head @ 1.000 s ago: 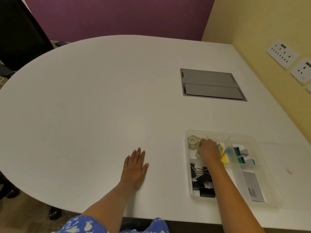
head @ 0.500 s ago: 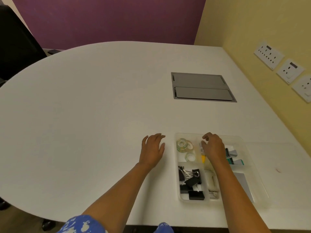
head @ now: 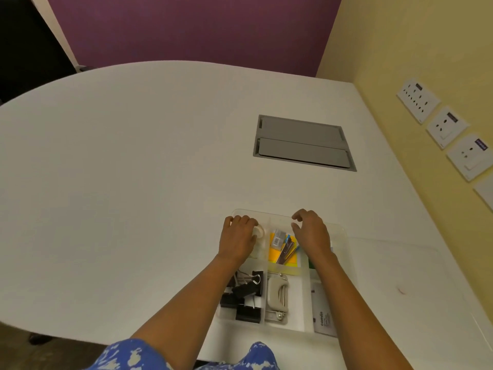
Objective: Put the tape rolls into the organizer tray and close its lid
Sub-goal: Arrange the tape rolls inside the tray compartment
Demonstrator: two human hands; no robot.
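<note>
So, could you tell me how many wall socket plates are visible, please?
4, all on the yellow wall at right: the farthest plate, a second, a third, and a fourth cut off by the frame edge.

Head camera, looking steeply down, close over table [head: 133, 182].

Both bare forearms are extended forward from the bottom of the view, roughly parallel. The left hand [head: 238, 237] is held palm down, its fingers [head: 244, 219] curled loosely downward at the tips. The right hand [head: 310, 232] is also turned palm down, with thumb and fingers bent into a loose, open claw; nothing is seen to be enclosed in either grip.
</note>
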